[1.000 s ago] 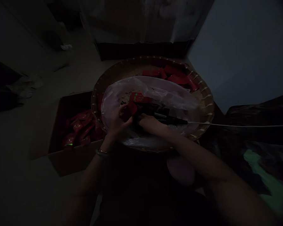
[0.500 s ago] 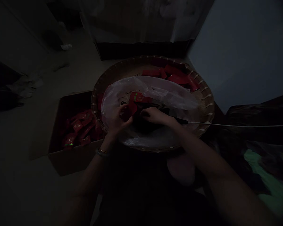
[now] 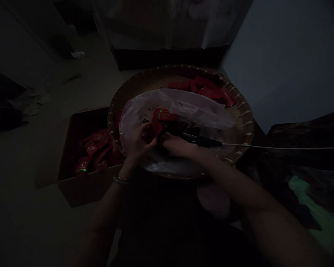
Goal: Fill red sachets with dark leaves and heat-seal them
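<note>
The scene is very dark. My left hand [image 3: 137, 142] is closed round a small red packet [image 3: 155, 128] over a clear plastic sheet [image 3: 183, 111] that lies in a round woven basket [image 3: 239, 107]. My right hand [image 3: 178, 145] is curled with its fingertips pressed against the same packet, right beside the left hand. Another red packet [image 3: 165, 115] lies just beyond my fingers. A black tool with a white cord [image 3: 203, 141] rests on the plastic, just right of my right hand.
A cardboard box [image 3: 86, 155] with several red packets stands left of the basket. More red packets [image 3: 208, 91] lie at the basket's far rim. A dark box [image 3: 167, 57] sits behind it. Dark cloth with a green patch [image 3: 314, 207] is at the right.
My right hand reached a little farther over the plastic half a second ago, covering the black tool, and has drawn back to the packet. My left hand has stayed put.
</note>
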Motion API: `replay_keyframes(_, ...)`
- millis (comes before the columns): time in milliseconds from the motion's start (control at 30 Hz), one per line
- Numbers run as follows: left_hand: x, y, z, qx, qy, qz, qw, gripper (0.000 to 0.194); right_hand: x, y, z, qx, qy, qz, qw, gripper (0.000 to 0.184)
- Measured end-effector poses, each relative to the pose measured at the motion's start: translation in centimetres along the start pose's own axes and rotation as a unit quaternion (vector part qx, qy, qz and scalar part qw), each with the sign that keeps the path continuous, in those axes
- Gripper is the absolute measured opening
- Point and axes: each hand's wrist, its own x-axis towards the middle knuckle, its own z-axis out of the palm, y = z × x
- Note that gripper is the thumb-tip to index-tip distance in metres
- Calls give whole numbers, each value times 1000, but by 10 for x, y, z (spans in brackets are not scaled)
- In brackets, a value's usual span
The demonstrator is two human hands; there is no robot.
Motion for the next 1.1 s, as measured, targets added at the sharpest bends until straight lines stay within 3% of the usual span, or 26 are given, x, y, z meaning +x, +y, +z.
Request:
replay_keyframes(167,0,-1,0,1,-10,2,1000,51,-18,-6,-4,-77,-12,-69,995,25)
replay_keyframes(367,0,-1,0,8,-7,5,1000,51,-42,1,2,-128,-2,-61,990,35)
replay_keyframes(533,0,0,0,8,-3,10,1000,51,-37,7,11,-156,4,-83,984,34)
replay_keyframes(633,0,-2,1,9,-4,3,1000,52,-28,15,13,-145,4,-52,988,31)
replay_keyframes(767,-1,-3,2,8,-6,-2,1000,53,-21,35,11,-134,23,42,990,32)
replay_keyframes(867,-1,-3,2,5,-6,-3,1000,53,-21,47,8,-89,61,78,991,34)
replay_keyframes(1000,0,-1,2,-4,-2,2,1000,52,-23,50,3,50,135,50,988,35)
replay_keyframes(1100,0,1,1,-8,3,1,1000,52,-31,48,-3,102,196,106,969,33)
